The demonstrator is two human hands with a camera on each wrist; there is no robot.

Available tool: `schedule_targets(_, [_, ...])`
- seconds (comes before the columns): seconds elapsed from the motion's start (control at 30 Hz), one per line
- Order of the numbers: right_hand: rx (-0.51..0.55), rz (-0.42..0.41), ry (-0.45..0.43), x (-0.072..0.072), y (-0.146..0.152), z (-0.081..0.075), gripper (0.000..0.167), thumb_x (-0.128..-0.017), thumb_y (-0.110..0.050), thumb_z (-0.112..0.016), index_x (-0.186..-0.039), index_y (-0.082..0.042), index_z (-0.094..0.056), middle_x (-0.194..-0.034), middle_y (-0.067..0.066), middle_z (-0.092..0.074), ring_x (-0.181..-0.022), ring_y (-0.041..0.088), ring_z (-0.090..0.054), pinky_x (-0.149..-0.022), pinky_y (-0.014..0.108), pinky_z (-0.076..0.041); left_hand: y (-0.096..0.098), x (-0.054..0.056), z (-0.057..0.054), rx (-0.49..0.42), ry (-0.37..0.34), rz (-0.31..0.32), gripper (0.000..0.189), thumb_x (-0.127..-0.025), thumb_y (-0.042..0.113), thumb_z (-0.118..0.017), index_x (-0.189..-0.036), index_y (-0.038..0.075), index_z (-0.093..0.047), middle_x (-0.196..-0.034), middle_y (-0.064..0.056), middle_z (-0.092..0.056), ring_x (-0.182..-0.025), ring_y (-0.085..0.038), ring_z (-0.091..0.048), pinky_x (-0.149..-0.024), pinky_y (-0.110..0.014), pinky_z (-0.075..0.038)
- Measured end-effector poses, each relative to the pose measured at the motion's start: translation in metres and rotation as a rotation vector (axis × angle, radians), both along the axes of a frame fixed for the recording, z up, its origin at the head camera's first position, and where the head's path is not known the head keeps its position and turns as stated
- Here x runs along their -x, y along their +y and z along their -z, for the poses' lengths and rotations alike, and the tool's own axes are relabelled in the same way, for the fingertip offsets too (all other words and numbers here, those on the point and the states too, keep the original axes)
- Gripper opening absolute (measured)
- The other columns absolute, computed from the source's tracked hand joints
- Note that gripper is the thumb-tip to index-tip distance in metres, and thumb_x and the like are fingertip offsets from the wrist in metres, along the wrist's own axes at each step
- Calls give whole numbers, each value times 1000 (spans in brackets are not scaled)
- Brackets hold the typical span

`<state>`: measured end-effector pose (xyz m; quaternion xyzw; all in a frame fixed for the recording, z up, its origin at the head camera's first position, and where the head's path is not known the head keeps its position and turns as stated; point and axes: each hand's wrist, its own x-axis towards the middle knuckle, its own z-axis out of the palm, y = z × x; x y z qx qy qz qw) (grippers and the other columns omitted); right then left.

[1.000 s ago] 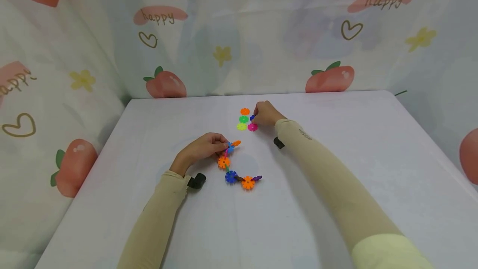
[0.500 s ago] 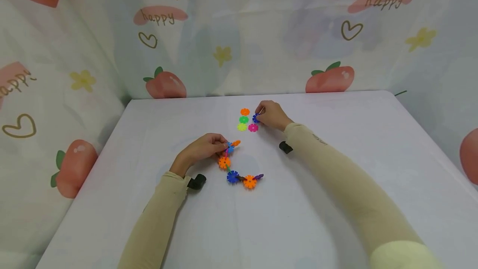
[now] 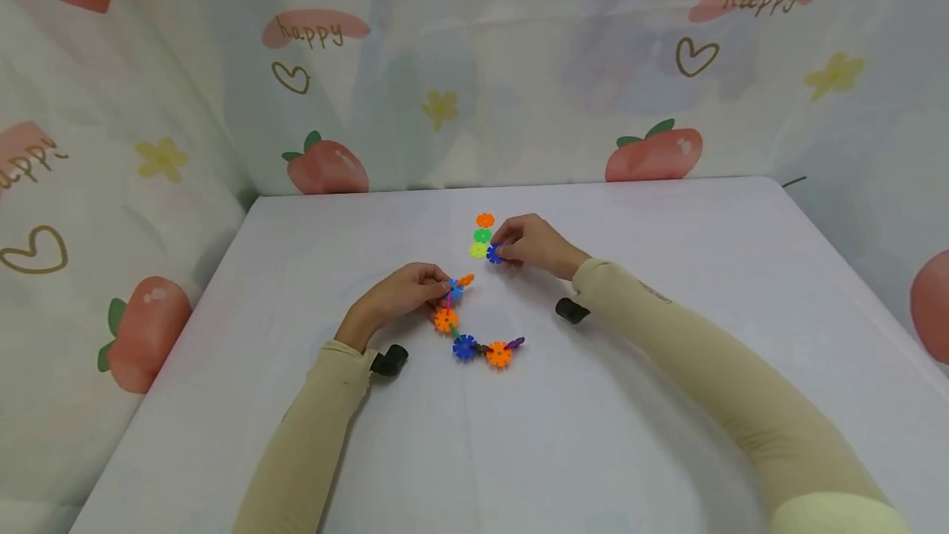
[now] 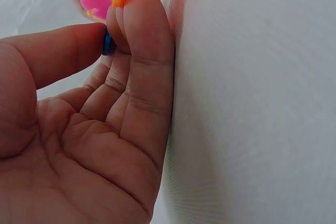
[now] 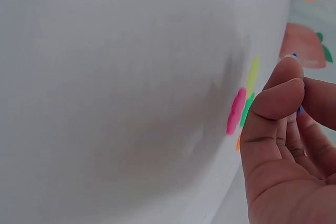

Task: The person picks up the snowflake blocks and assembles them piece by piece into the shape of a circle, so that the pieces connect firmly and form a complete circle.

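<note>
At the left of the frame the bench's edge (image 3: 166, 361) slants from the lower left corner up toward the back, well apart from the left hand (image 3: 400, 293). That hand pinches a light blue disc (image 3: 456, 290) between thumb and forefinger, at the upper end of a chain (image 3: 446, 320) of notched plastic discs. Just left of the middle of the frame, the chain bends like a C: from an orange tip (image 3: 465, 279) at its upper end it runs down, then turns rightward to a purple disc (image 3: 515, 343) angled up and right. Its gap faces right, and its links alternate between face-on and edge-on, in orange, pink, green, blue and brown.

Above the centre, three bright loose discs, orange (image 3: 485, 221), green (image 3: 483, 235) and yellow (image 3: 478, 250), lie flat in a near-vertical row, the back edge just beyond. Right of the yellow one, the right hand (image 3: 539, 247) pinches a dark blue disc (image 3: 493, 254), its face turned toward the head camera. The right wrist view shows a pink disc (image 5: 237, 111) flat on the bench. The bench's right edge slants down, well apart from this hand.
</note>
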<state>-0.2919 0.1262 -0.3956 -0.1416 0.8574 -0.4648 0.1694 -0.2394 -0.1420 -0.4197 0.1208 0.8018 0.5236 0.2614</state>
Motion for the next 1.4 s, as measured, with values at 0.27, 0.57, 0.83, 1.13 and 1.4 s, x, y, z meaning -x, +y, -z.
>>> schedule_targets(0.27, [61, -71, -33, -12, -8, 5, 20, -101, 0, -67, -120, 7, -70, -95, 13, -71, -77, 22, -66, -72, 29, -56, 1, -1, 0, -12, 2, -17, 17, -111, 13, -57, -115, -3, -63, -93, -8, -69, -81, -19, -65, -79, -30, -56])
schedule_targets(0.57, [63, -91, -25, -18, -14, 5, 20, -102, 0, -66, -121, 6, -71, -95, 13, -72, -78, 21, -65, -73, 28, -56, 2, -1, 1, -29, -10, -16, 16, -112, 12, -56, -115, -3, -61, -92, -7, -67, -80, -19, -64, -78, -29, -56])
schedule_targets(0.83, [100, -68, -29, -18, -16, 8, 21, -103, 0, -65, -122, 7, -70, -98, 13, -70, -78, 22, -65, -72, 28, -55, 2, 0, 1, -22, -9, -14, 17, -112, 12, -56, -116, -3, -61, -92, -8, -67, -79, -19, -63, -78, -29, -55])
schedule_targets(1.13, [165, -44, -107, -18, -18, 9, 22, -103, 2, -65, -123, 9, -69, -96, 13, -70, -78, 20, -67, -74, 27, -57, 2, 0, 0, 4, -5, -21, 16, -112, 12, -56, -115, -2, -61, -90, -6, -67, -78, -18, -63, -78, -28, -55])
schedule_targets(1.4, [211, 0, -159, -20, -23, 13, 20, -102, 4, -66, -120, 10, -70, -92, 12, -71, -74, 18, -67, -72, 26, -56, 3, 1, -1, 26, 15, -14, 16, -111, 13, -57, -112, -2, -62, -90, -6, -68, -78, -17, -63, -78, -29, -55])
